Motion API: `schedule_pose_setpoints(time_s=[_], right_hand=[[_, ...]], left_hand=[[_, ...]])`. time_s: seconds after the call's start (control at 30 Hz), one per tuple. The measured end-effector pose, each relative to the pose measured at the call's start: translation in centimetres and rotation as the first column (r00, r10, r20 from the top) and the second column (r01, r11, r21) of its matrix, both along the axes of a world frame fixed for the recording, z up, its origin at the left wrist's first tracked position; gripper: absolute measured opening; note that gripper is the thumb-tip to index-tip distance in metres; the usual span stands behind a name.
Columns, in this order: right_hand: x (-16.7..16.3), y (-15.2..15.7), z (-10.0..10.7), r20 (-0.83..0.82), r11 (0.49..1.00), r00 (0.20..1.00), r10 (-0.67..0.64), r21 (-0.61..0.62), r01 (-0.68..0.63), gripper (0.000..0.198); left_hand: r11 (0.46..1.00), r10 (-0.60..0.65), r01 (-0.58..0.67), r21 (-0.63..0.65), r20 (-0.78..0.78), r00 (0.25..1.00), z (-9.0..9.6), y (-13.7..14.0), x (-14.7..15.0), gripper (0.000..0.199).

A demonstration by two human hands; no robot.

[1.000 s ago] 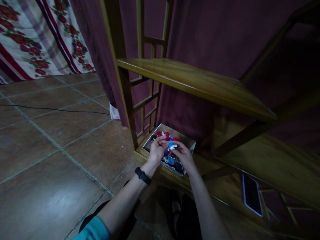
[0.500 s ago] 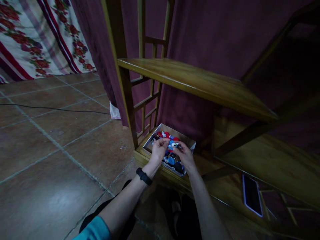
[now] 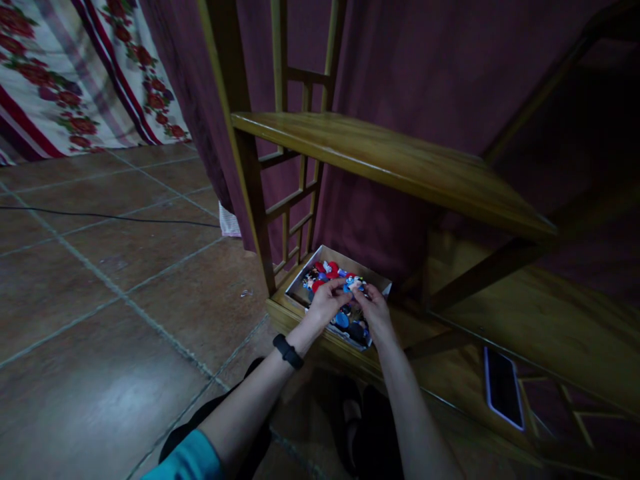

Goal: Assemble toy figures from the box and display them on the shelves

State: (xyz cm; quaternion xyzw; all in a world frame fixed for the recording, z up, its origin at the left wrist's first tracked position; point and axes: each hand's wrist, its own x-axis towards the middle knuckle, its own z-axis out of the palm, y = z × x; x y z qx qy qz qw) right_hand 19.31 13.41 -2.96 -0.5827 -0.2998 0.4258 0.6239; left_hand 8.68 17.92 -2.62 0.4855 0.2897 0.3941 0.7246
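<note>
We hold a blue-and-white toy (image 3: 355, 283) just over the box (image 3: 371, 269), the fingers of our left hand (image 3: 326, 301) and right hand (image 3: 375, 309) pinching its two sides; it seems a small figure, though the light is dim. More toys (image 3: 342, 320) fill the box on the low shelf (image 3: 450, 377). A phone (image 3: 503, 388) lies well to the right.
</note>
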Motion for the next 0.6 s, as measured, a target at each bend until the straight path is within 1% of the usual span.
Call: schedule_pose_setpoints(time_s=[0.1, 0.17, 0.23, 0.27, 0.33, 0.37, 0.43, 0.6], right_hand=[[0.0, 0.0, 0.0, 0.013, 1.000, 1.000, 0.009, -0.001, -0.008, 0.032], [0.1, 0.0, -0.1, 0.006, 1.000, 1.000, 0.018, 0.003, -0.018, 0.032], [0.2, -0.1, -0.3, -0.017, 0.999, 0.999, 0.035, 0.015, -0.034, 0.033], [0.2, -0.1, -0.3, -0.031, 0.999, 0.999, 0.042, 0.016, -0.042, 0.034], [0.3, -0.1, -0.5, -0.062, 0.999, 0.997, 0.050, 0.014, -0.049, 0.036], [0.4, -0.1, -0.5, -0.079, 0.999, 0.996, 0.051, 0.019, -0.049, 0.036], [0.5, 0.0, -0.7, -0.124, 0.998, 0.991, 0.045, 0.037, -0.040, 0.035], [0.8, 0.2, -1.2, -0.234, 0.997, 0.971, 0.037, 0.072, -0.020, 0.030]], left_hand=[[0.988, 0.071, -0.058, 0.142, -0.089, 0.993, -0.8, 0.2, 0.2, 0.032], [0.953, 0.157, -0.098, 0.288, -0.190, 0.969, -1.2, 0.4, 0.1, 0.028], [0.887, 0.258, -0.104, 0.449, -0.296, 0.920, -1.3, 0.6, 0.0, 0.027], [0.849, 0.300, -0.088, 0.520, -0.339, 0.892, -1.2, 0.6, -0.2, 0.028], [0.781, 0.351, -0.035, 0.624, -0.392, 0.850, -0.9, 0.5, -0.4, 0.031], [0.753, 0.362, -0.006, 0.658, -0.407, 0.839, -0.7, 0.3, -0.5, 0.032], [0.715, 0.373, 0.038, 0.698, -0.427, 0.824, -0.5, -0.1, -0.8, 0.035], [0.671, 0.408, 0.103, 0.734, -0.481, 0.776, -0.2, -0.9, -1.1, 0.043]])
